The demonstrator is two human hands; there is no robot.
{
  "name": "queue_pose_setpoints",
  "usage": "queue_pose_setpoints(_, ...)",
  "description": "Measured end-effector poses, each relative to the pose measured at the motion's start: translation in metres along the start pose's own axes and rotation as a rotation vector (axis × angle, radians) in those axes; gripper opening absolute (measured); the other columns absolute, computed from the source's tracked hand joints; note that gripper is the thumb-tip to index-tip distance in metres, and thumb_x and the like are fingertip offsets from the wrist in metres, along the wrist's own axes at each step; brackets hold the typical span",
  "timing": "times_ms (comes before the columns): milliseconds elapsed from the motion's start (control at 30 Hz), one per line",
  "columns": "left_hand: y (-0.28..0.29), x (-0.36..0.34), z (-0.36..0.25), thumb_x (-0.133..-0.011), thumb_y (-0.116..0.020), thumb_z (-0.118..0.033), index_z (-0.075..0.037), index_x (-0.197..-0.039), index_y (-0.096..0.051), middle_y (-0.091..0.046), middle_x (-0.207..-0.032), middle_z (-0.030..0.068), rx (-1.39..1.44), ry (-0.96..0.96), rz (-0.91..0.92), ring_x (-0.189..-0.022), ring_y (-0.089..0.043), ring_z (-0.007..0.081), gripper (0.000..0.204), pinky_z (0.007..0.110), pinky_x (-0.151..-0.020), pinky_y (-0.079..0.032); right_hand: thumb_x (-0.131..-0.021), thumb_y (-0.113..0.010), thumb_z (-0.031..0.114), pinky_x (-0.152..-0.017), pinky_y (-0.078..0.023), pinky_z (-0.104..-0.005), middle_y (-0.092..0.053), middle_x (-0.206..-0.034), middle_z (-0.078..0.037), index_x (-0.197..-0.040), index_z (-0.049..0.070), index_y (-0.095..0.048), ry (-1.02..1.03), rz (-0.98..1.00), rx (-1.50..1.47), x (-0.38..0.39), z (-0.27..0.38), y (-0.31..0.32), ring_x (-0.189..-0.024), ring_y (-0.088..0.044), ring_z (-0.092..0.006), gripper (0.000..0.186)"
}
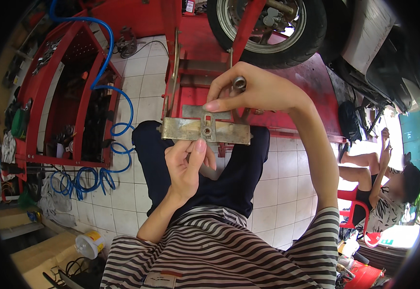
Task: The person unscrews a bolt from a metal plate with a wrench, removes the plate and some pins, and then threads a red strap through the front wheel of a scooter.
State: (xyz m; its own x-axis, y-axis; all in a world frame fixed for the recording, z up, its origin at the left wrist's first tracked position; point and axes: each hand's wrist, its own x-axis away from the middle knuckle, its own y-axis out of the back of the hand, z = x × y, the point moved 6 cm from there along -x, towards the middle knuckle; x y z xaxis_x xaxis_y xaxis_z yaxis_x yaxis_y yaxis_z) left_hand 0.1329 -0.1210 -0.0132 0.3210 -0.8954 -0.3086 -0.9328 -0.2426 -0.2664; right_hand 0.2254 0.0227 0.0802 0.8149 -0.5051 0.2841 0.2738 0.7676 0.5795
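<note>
A worn metal bracket (pixel 181 129), a long bar with a slotted crosspiece at its middle, is held level above my lap. My left hand (pixel 186 168) grips it from below, thumb at the middle, fingers curled. From above, my right hand (pixel 253 91) pinches the upper plate near the slot with thumb and forefinger, and also has a round metal socket-like tool (pixel 239 83) among its fingers. Part of that tool is hidden.
A red tool cart (pixel 77 157) and coiled blue hose (pixel 130 125) are left. Ahead is a red lift (pixel 306 115) with a motorcycle wheel (pixel 301 50). A seated person (pixel 383 188) is at right on a red chair. A bucket (pixel 89 243) is lower left.
</note>
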Motion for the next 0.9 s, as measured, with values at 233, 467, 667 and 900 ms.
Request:
queue_pose_setpoints(233,0.0,0.002,-0.001,-0.102,-0.056,-0.016,0.004,-0.086,-0.058,-0.063,-0.061,0.0075,0.017,-0.006,0.002,-0.052,-0.055,0.0102,0.026,0.025,-0.051,-0.04,-0.078,-0.083,0.045,-0.08,-0.046,-0.0291,-0.069,-0.087,-0.003,-0.097,0.007,-0.08,0.028,0.036,0.023,-0.009,-0.009,-0.002,-0.086,-0.06,-0.0137,0.042)
queue_pose_setpoints(467,0.002,0.007,0.002,-0.102,-0.055,-0.026,0.005,-0.096,-0.062,-0.064,-0.062,0.0057,-0.038,-0.041,0.064,-0.052,-0.052,0.0086,0.033,0.023,-0.052,-0.04,-0.087,-0.078,0.026,-0.074,-0.043,-0.0238,-0.067,-0.08,0.002,-0.092,0.003,-0.077,0.182,-0.137,-0.006,0.012,0.001,0.034,-0.08,-0.057,-0.0062,0.023)
queue_pose_setpoints(667,0.023,0.044,0.022,-0.102,-0.056,-0.036,0.006,-0.094,-0.063,-0.065,-0.062,0.008,-0.083,-0.138,0.059,-0.049,-0.058,0.0111,0.043,0.024,-0.061,-0.045,-0.089,-0.077,0.026,-0.057,-0.033,-0.0213,-0.062,-0.073,0.004,-0.094,0.003,-0.077,-0.067,-0.31,-0.061,0.063,-0.079,0.091,-0.067,-0.049,-0.0027,0.024)
queue_pose_setpoints(900,0.055,0.088,0.061,-0.102,-0.054,-0.019,0.004,-0.09,-0.06,-0.063,-0.059,0.0079,-0.155,0.007,-0.017,-0.047,-0.057,0.0111,0.027,0.021,-0.051,-0.043,-0.089,-0.077,0.033,-0.046,-0.027,-0.0251,-0.06,-0.068,0.006,-0.094,0.006,-0.078,-0.444,-0.468,-0.107,0.096,-0.278,0.1,-0.055,-0.043,-0.0042,0.028)
